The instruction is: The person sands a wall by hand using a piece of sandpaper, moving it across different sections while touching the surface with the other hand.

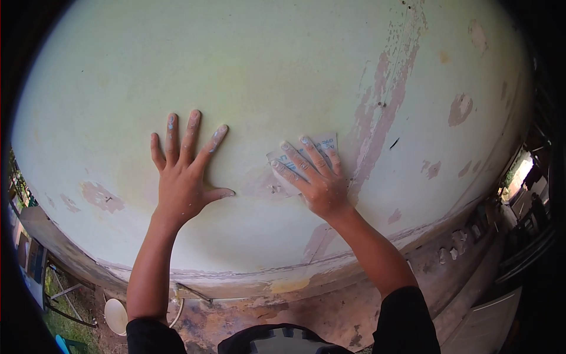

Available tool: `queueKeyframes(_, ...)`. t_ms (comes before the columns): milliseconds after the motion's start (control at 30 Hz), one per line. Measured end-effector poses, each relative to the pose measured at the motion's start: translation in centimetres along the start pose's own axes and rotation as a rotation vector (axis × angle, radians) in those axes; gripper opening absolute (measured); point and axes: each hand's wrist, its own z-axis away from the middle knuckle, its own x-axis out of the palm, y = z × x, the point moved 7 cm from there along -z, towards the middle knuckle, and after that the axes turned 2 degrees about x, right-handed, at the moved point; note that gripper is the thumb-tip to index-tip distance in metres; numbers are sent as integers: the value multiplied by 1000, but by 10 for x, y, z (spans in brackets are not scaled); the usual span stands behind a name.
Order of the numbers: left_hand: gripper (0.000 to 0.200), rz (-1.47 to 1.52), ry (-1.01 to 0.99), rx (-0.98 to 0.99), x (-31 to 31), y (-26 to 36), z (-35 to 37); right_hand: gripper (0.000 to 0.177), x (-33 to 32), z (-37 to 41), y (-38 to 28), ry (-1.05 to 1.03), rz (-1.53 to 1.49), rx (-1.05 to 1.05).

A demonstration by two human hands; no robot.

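My left hand lies flat on the pale green surface, its fingers spread and flecked with paint or filler. To the right, my right hand presses a sheet of sandpaper with blue print on its back against the same surface. The sheet shows between and beyond the fingers; the palm hides part of it. A mauve-grey patch lies between the two hands. Just right of my right hand, a long worn strip runs up the surface.
More worn patches mark the surface at the right and left. Below its lower edge is a stained brown floor. A round whitish dish and a thin hose are at the lower left. Dark clutter stands at the far right.
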Motion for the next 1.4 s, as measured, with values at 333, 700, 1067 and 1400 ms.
queueKeyframes(333,129,25,-23,7,-2,1,-1,38,8,23,15,5,-43,-136)
queueKeyframes(700,126,3,-51,19,-8,-31,14,36,-1,42,27,-40,-102,-282)
queueKeyframes(1067,129,-41,-23,38,-5,-31,17,41,-11,-60,-17,8,-263,-196)
queueKeyframes(1400,122,-46,-36,17,0,-34,18,33,4,44,17,-125,-164,-421)
